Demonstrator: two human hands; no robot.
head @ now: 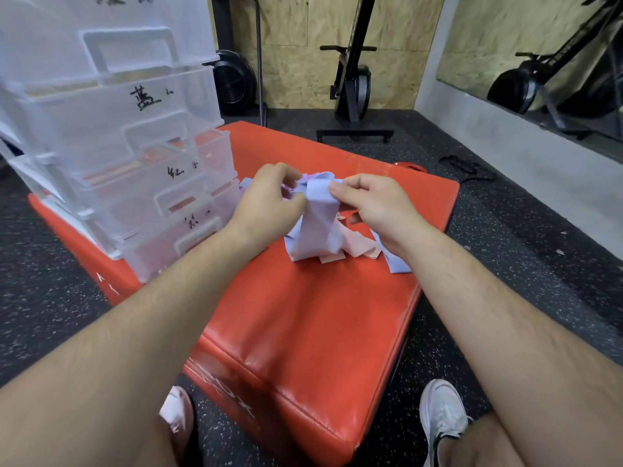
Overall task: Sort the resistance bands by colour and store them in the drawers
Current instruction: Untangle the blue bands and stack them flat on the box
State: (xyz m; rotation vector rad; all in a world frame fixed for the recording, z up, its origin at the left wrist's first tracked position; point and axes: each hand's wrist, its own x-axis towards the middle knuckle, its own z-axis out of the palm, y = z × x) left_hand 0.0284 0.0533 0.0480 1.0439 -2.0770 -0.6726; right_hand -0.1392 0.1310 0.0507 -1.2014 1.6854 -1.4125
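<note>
Because everything rests on it, start with the big red padded box (303, 332) in the middle of the floor. On its left side stands a tall tower of clear plastic drawers (84, 139), and the lower drawers look pulled out a little. Beside the tower, on top of the box, lies a messy pile of bands (357, 249). Some are pale blue and some are pink, all crossed over each other. One pale blue band (318, 214) is lifted above the pile, with its bottom end down in the heap. The left hand (269, 200) pinches one side of it. The right hand (377, 203) pinches its top edge with thumb and finger. So both hands are closed on that same band.

The bands look thin, flat, soft and very light. They flop and fold. I think they will stretch and catch on each other when pulled. It seems best to hold one by a free edge and draw it out slowly.

Smallest of all is the black writing on the drawer fronts. The 蓝 mark (148, 99) means blue, so the held band likely goes in that drawer. Below it, the 红 mark (176, 171) means red, with 15 beside it. The lowest mark (194, 221) is too smudgy to read, and the top writing is cut off.
</note>
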